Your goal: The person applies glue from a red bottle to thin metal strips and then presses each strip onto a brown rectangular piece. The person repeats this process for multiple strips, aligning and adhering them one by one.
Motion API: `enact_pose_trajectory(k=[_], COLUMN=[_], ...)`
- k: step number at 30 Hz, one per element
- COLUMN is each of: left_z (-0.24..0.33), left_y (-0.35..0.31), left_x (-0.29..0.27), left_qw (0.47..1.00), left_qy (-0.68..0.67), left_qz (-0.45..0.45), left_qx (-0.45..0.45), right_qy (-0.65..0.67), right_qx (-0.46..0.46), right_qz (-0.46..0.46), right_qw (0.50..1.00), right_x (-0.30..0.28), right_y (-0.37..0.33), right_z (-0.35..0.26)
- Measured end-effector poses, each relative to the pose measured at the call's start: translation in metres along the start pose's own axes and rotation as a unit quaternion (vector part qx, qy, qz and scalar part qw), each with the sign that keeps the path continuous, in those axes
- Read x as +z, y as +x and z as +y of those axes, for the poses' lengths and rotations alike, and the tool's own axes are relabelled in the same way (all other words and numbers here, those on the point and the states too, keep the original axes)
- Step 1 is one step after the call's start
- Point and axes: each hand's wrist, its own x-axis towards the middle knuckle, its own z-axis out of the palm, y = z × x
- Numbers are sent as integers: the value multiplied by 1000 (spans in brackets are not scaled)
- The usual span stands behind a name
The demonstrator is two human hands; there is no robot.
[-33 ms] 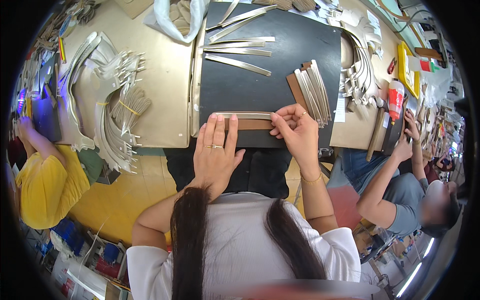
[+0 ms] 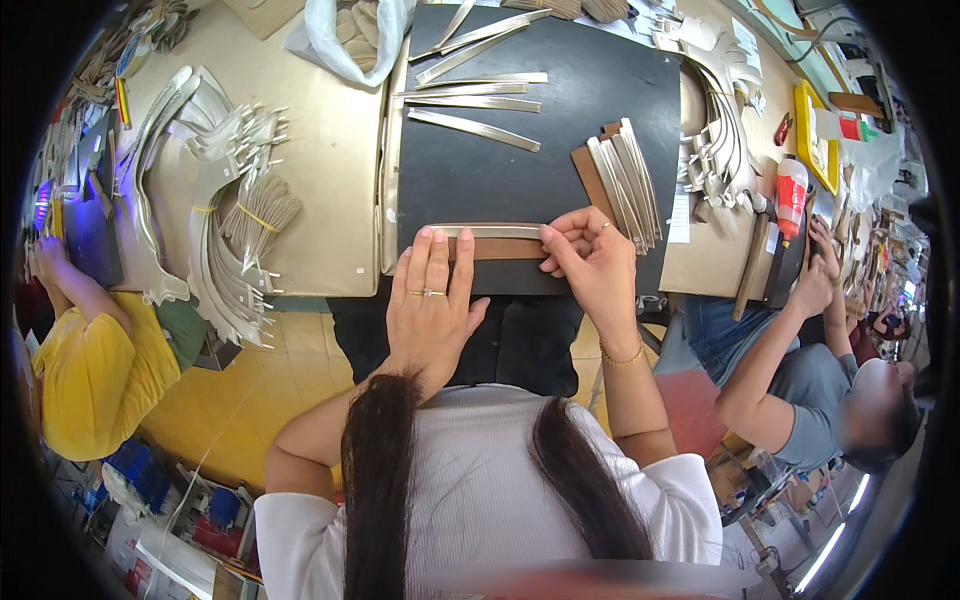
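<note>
A narrow pale metallic strip (image 2: 500,230) lies crosswise near the front of the black work mat, along the far edge of a brown strip (image 2: 508,249). Pressing on its left part are the outstretched fingertips of my left hand (image 2: 432,310), flat and slightly apart. My right hand (image 2: 598,268) pinches the pale strip's right end between thumb and fingers, which hide that tip. Just beyond the right hand, a stack of pale strips (image 2: 622,190) rests partly over a brown piece (image 2: 592,180).
Several loose pale strips (image 2: 475,128) lie on the far part of the black mat (image 2: 590,90). Bundled pale straps (image 2: 215,250) sit left; more curved straps (image 2: 722,130) lie right. A red-and-white bottle (image 2: 790,200) is near a co-worker's hands (image 2: 820,270). Another person in yellow (image 2: 95,370) sits left.
</note>
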Motion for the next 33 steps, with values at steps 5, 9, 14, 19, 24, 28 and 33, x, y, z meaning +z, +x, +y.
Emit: enact_pose_trajectory(k=[5, 9, 14, 19, 24, 28, 33], left_z=[2, 1, 2, 4, 8, 8, 1], left_y=[3, 3, 5, 8, 11, 9, 2], left_x=[-1, -2, -1, 1, 5, 4, -2], left_qw=[1000, 999, 998, 996, 993, 994, 1000], left_qy=[15, 32, 57, 91, 115, 105, 10], left_qz=[-8, -16, -12, -6, -6, 7, 11], left_qx=[-6, -4, 1, 13, 15, 15, 7], right_qy=[-22, -32, -167, -307, -397, -402, -425], right_qx=[11, 10, -56, -104, -355, -381, -330], right_qz=[-1, -1, 24, 68, 79, 84, 91], right_qw=[1000, 999, 984, 944, 842, 828, 838], right_x=[0, 0, 1, 4, 12, 16, -11], right_y=[4, 5, 3, -3, -9, -18, -25], right_z=[-2, -1, -5, -7, 9, 24, 18])
